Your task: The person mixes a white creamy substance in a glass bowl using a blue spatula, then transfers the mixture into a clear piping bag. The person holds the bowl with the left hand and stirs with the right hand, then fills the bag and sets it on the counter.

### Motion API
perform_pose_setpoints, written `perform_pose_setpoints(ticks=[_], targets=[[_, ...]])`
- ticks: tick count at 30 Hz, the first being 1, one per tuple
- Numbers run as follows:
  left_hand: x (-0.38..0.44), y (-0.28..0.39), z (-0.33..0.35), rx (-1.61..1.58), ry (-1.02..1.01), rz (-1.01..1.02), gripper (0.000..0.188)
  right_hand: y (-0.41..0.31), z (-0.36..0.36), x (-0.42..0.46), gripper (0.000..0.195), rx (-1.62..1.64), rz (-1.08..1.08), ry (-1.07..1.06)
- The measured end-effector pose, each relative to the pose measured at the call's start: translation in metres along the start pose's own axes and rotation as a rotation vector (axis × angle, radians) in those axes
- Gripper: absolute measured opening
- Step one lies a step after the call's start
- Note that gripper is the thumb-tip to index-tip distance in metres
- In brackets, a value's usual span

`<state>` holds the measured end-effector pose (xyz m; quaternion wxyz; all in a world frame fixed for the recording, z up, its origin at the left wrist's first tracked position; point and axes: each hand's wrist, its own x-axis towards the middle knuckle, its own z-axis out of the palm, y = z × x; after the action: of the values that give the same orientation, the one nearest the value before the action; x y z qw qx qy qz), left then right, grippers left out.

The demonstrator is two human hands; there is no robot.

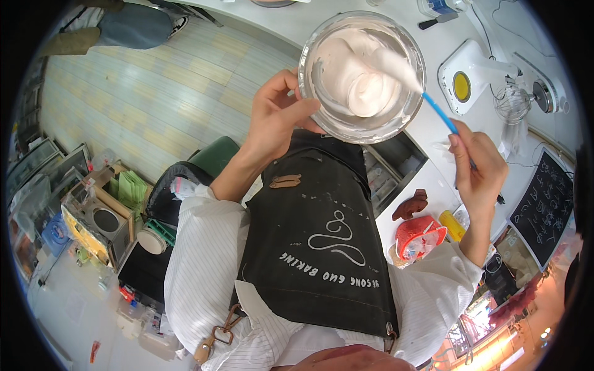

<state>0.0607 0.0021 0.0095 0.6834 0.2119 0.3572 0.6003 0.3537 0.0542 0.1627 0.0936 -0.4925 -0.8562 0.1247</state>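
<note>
My left hand [283,111] grips the near left rim of a clear glass bowl [362,137], thumb on the outside near the edge. Pale pinkish-white whipped cream [366,92] lies inside, swirled in the middle and smeared up the walls. In my right hand [480,162] is the thin blue handle of a spatula [438,111], held slantwise beyond the bowl's right rim. Its head is coated in cream and lies over the right part of the bowl, so its shape is hidden. The bowl is tipped towards me.
Right of the bowl, a white stand mixer [457,95] with a wire whisk [512,103] rests on the white table [431,41]. A red basket [417,239] and a blackboard with writing [543,208] are nearer on the right. A person [134,25] is at the upper left, beyond the floor.
</note>
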Motion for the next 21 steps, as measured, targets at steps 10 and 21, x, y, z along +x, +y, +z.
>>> perform_pose_setpoints(ticks=[10, 21], targets=[[-0.001, -0.001, 0.001, 0.011, 0.018, -0.038, 0.014, 0.004, 0.022, 0.025, 0.011, -0.275, -0.268, -0.018], [0.000, -0.004, 0.004, -0.025, 0.028, -0.110, 0.015, 0.007, 0.038, 0.043, 0.014, -0.152, -0.349, -0.018]])
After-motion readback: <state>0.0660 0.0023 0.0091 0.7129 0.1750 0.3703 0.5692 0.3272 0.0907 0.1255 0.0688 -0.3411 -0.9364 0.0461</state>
